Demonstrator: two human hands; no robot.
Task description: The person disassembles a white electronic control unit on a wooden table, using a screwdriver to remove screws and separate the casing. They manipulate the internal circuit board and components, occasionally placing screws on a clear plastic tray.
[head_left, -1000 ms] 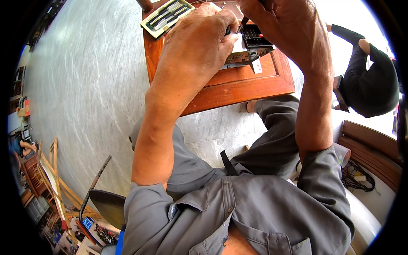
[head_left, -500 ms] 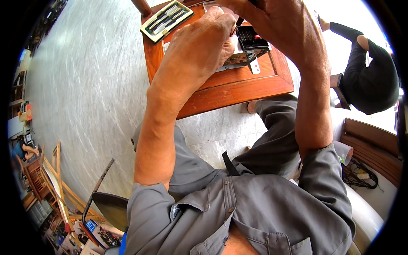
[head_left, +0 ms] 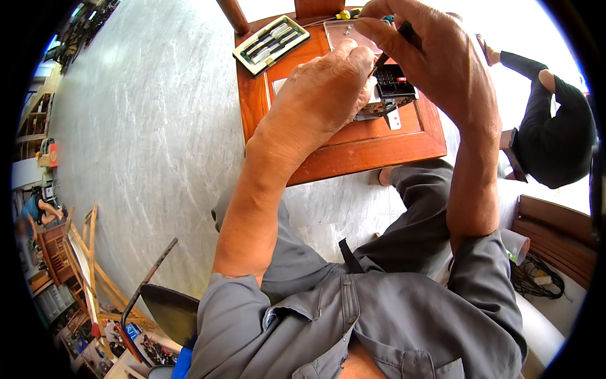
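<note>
My right hand is closed around a slim black screwdriver. Its dark shaft slants down to the fingertips of my left hand, which are pinched together. Whatever the left fingers hold is hidden. Just beneath both hands stands a small device with an open black top, a red bit inside and exposed parts on its side. It rests on a reddish-brown wooden chair seat. A white piece with red dots sticks out below the device.
A cream tray of small tools lies at the seat's far left. Behind my hands are a clear shallow box with tiny pieces and a yellow-handled tool. A person in black sits at right. Coiled black cable lies lower right.
The whole view has shifted, so seat and hands appear farther right and lower. More of the clear box and yellow-handled tool shows. Both hands stay together above the device.
</note>
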